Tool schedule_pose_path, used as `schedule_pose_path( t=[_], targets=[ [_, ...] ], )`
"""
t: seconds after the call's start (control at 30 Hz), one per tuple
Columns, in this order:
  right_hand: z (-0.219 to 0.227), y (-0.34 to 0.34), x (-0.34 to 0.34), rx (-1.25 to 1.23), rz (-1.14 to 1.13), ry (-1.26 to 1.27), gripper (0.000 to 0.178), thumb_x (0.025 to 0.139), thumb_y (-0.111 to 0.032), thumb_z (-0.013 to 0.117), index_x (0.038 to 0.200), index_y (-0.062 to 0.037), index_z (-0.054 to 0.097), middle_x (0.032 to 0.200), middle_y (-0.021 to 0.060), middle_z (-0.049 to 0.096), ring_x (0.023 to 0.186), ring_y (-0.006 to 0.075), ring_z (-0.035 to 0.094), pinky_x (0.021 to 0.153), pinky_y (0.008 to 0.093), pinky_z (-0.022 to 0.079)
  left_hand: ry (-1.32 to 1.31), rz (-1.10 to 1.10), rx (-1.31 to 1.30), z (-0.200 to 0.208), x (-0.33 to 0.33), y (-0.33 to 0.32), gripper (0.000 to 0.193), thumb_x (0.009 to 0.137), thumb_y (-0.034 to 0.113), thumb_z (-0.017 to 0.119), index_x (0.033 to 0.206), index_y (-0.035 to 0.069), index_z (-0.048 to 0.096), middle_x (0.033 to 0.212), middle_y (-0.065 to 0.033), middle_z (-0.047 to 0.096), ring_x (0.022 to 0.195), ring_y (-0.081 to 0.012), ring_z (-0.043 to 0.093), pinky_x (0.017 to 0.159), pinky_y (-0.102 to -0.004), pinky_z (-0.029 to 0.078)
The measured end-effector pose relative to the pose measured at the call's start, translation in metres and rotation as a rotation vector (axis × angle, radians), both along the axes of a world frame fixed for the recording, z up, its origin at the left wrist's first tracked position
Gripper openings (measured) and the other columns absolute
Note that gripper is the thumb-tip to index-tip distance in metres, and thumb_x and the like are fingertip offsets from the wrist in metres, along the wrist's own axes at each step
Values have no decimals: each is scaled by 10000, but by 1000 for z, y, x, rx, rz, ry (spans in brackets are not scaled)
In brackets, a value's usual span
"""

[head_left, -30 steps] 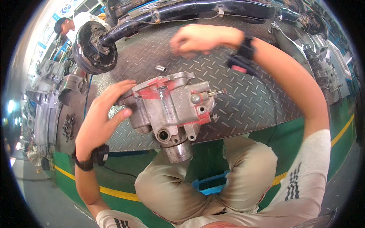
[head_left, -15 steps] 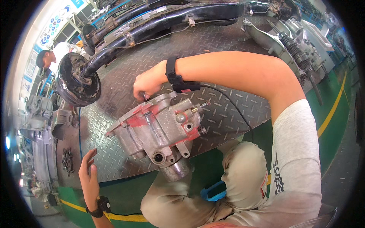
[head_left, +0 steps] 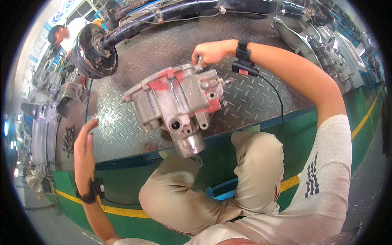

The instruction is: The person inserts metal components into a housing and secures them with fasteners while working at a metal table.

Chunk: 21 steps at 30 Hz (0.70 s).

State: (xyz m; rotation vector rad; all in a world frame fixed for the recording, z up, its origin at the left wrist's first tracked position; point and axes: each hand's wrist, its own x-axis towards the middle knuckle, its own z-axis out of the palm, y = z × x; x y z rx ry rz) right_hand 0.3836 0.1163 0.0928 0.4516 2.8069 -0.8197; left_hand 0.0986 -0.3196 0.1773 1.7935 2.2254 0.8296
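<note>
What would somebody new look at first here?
Probably the big grey metal housing with red patches, mid-picture on a ridged metal tabletop. At its far edge, the right hand holds a small metal piece; the left hand is open, off to the left. Behind, a long black tube crosses the top.

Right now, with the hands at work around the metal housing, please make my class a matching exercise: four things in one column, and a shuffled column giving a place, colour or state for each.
Things
1. Housing
2. Left hand
3. Long axle tube
4. Small dark parts

Descriptions
A. Open, apart from the housing
B. Bunched near the left end of the tabletop
C. Grey with red patches
D. Black, lying beyond the housing

Right pairs
1-C
2-A
3-D
4-B
</note>
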Motion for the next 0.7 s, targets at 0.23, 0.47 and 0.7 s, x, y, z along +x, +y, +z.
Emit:
schedule_pose_path(
  t=[0.23,0.47,0.7],
  targets=[
    [73,-20,120,-266,-411,152,374,1051,-332,639,1257,-26,700,757,-63,504,610,16,395,487,196,271,-84,102,0,-4,-30,-2,431,1140,271,404,1395,-10,609,1358,-129,669,1294,-236,601,1129,-353,401],
    [36,-109,168,-476,-468,304,297,1018,-275,693,1109,6,724,960,77,743,787,125,688,552,240,551,170,-12,143,13,4,40,417,1140,249,404,1378,-17,621,1396,-136,659,1332,-241,587,1171,-361,380],
    [-13,-260,172,491,-3,350,527,838,-312,815,1234,-64,573,981,153,619,950,297,659,606,403,583,474,-68,539,20,52,53,364,1116,210,458,1329,-4,660,1357,-139,683,1291,-228,625,1126,-364,455]
  ],
)
